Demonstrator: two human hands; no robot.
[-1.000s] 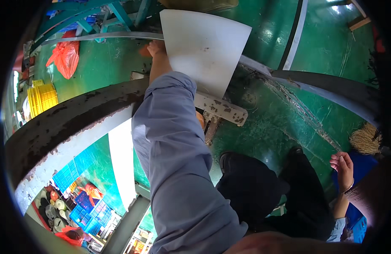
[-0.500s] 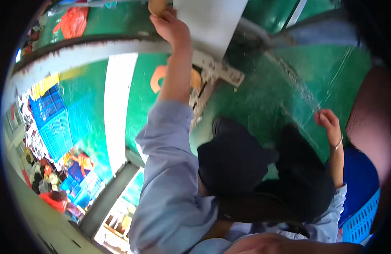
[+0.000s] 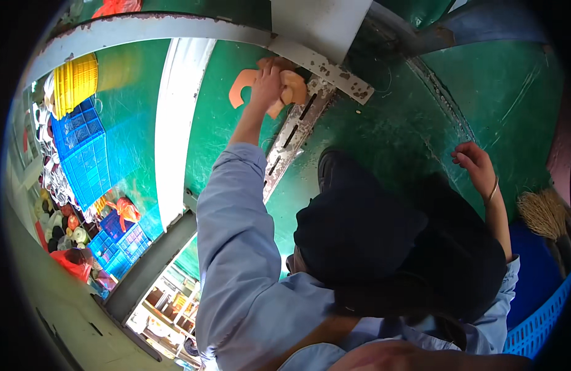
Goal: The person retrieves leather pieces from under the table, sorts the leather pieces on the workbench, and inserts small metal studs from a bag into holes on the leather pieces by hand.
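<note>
Orange pieces [image 3: 242, 88], curved and cut flat, lie on the green floor [image 3: 372, 139] to the left of the slotted rail [image 3: 291, 139], close by its far end, as our left hand [image 3: 268, 85] comes down on them from above. We see its fingers bent over the cluster, touching it; whether they are clamped on a piece or merely resting there, we cannot tell. One piece runs up to the rail's edge, and from overhead we cannot say if the two touch. The pieces overlap in a loose heap, probably because nothing but the floor supports them, and their low position likely explains our straight, downward arm.

Well to the right of the rail, our right hand [image 3: 476, 166] hangs apart from the left, its fingers loosely curled and no object visible in them; whether the fingertips meet is too small to judge. We appear to hold that arm out for balance, our dark trousers [image 3: 359, 232] folded at the knee beside the rail.

Past the rail's far end stands a pale panel [image 3: 319, 25]. Far to its left are a yellow basket [image 3: 76, 83] and blue crates [image 3: 82, 157]; far to its right, a straw broom [image 3: 541, 213].
</note>
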